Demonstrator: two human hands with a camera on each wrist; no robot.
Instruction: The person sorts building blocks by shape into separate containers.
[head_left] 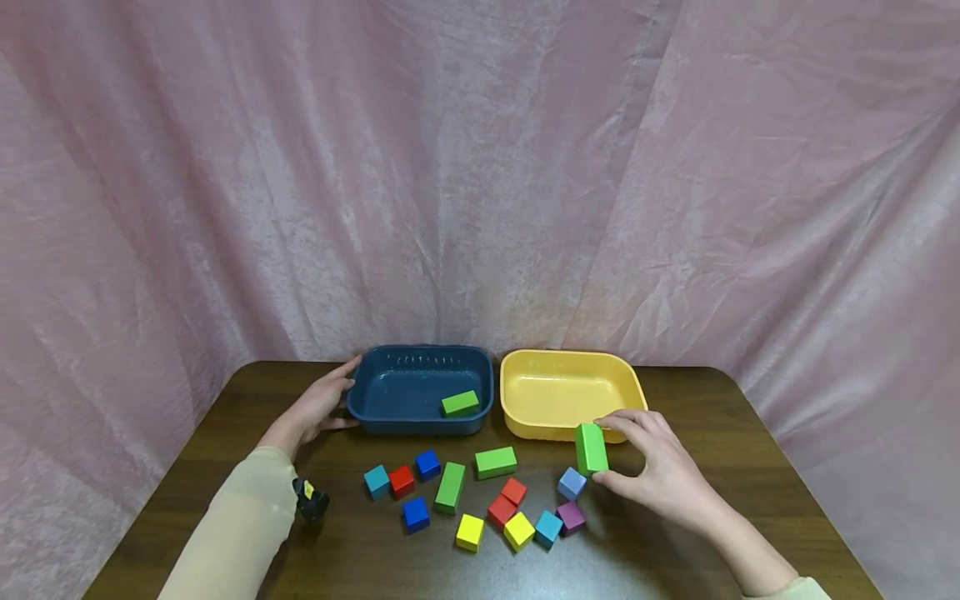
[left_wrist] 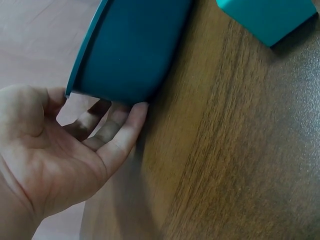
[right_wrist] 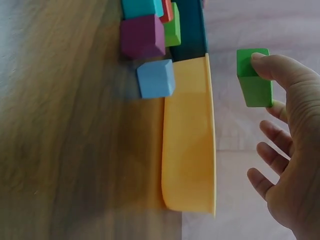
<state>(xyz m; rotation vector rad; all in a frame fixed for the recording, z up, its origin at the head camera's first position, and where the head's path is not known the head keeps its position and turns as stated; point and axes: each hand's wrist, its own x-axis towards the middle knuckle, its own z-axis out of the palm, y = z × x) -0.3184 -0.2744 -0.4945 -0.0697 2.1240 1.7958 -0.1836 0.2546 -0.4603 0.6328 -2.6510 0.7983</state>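
While a creased pink curtain is hung behind, the brown wood-grained table is glossed by light. The blue tray is touched at its left end by the spread left hand. Near the front edge of the yellow tray, a bright green oblong block is held raised, pinched between thumb and finger of the right hand.

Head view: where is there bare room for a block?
The tabletop is bare from its right edge to the right hand. The yellow tray looks bare inside; the blue tray, left of its green block. Crowded: in front of the trays, from the left teal block to the purple block.
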